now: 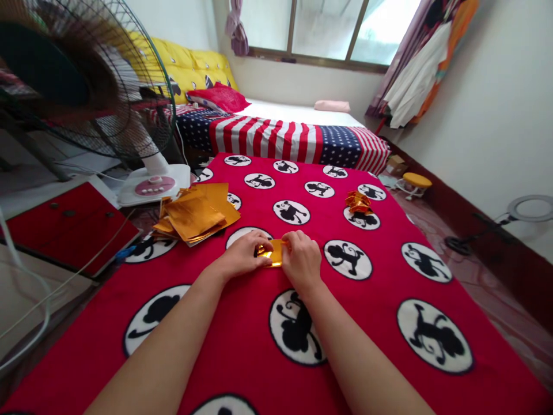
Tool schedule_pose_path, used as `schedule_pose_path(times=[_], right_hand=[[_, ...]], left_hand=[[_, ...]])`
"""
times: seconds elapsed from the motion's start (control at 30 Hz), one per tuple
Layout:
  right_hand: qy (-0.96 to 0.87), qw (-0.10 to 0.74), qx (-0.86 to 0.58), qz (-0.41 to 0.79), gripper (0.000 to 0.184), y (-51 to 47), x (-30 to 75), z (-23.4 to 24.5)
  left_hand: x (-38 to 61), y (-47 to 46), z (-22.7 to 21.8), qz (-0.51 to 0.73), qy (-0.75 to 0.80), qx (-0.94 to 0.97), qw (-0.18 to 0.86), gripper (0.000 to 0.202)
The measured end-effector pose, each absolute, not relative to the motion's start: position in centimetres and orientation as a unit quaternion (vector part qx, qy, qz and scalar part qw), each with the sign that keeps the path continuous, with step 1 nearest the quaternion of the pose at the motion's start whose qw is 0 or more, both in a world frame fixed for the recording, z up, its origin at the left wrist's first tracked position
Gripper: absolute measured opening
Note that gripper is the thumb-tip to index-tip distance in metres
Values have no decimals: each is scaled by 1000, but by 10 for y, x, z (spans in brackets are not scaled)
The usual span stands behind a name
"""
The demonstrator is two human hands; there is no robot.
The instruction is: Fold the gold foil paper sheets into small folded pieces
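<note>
A small piece of gold foil paper (273,253) lies on the red blanket (242,334) in front of me. My left hand (246,252) presses its left side with the fingers curled onto it. My right hand (302,259) grips its right edge, fingers closed over the paper. To the left rests a loose stack of gold foil sheets (196,214). A small pile of folded gold pieces (358,202) sits further off on the right.
The red blanket carries white circles with black monkey figures. A standing fan (86,86) and its white base (153,185) are at the left, beside a red board (64,225). Behind are a striped bed (280,135), a yellow stool (415,182) and a ring light (529,208).
</note>
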State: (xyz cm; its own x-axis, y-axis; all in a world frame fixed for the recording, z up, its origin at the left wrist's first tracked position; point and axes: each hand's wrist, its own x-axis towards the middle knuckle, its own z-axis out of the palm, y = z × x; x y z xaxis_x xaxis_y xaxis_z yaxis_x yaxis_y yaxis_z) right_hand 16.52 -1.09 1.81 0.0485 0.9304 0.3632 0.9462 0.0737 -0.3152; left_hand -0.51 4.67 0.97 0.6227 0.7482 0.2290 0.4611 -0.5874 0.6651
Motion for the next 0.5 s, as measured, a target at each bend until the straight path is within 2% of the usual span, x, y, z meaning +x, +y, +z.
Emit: schedule_pose_path(times=[0.23,0.4,0.5], right_hand=[[-680,224,-693,85,12,-24,147,22],[-645,187,-714,198,22,-17,159,26],[-641,167,-717,220,12,-13,162,32]], left_hand=[[-7,49,10,254,334,850,320,16],[-9,49,17,231,323,855,333,23],[-10,49,19,217,331,852,343,26]])
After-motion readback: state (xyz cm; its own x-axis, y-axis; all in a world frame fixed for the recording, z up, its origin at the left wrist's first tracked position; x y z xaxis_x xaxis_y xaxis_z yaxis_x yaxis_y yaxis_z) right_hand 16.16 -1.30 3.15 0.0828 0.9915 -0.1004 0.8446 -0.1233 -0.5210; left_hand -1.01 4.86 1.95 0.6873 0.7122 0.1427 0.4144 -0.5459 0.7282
